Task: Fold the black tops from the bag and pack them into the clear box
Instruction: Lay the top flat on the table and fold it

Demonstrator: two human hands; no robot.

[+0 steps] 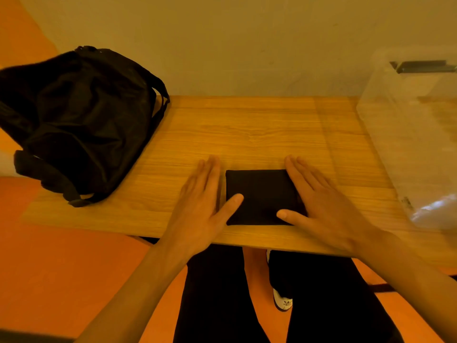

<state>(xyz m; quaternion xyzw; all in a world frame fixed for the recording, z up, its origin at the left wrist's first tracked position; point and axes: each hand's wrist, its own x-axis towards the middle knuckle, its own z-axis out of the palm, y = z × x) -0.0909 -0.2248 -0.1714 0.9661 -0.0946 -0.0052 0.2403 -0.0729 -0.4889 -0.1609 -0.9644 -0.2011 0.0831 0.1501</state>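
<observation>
Folded garment: we see one black top (259, 196) folded into a compact rectangle, lying flat near the front edge of the tabletop (247, 134), between our two hands
Left side: our left hand (200, 209) lies flat just beside the top's left edge, fingers straight on the wood, thumb tip resting on its near left corner; the grip is fully open and has hold of nothing
Right side: our right hand (321, 204) lies flat along the top's right edge, fingers straight, thumb on the cloth; the grip is open too, resting rather than clasping
Source: the black bag (81, 120) slumps at the tabletop's far left, well apart from the top
Destination: the clear box (415, 134) stands at the right end; we cannot tell its contents
Below: black trousers (222, 293), a white shoe (283, 302), orange floor (61, 268)
</observation>
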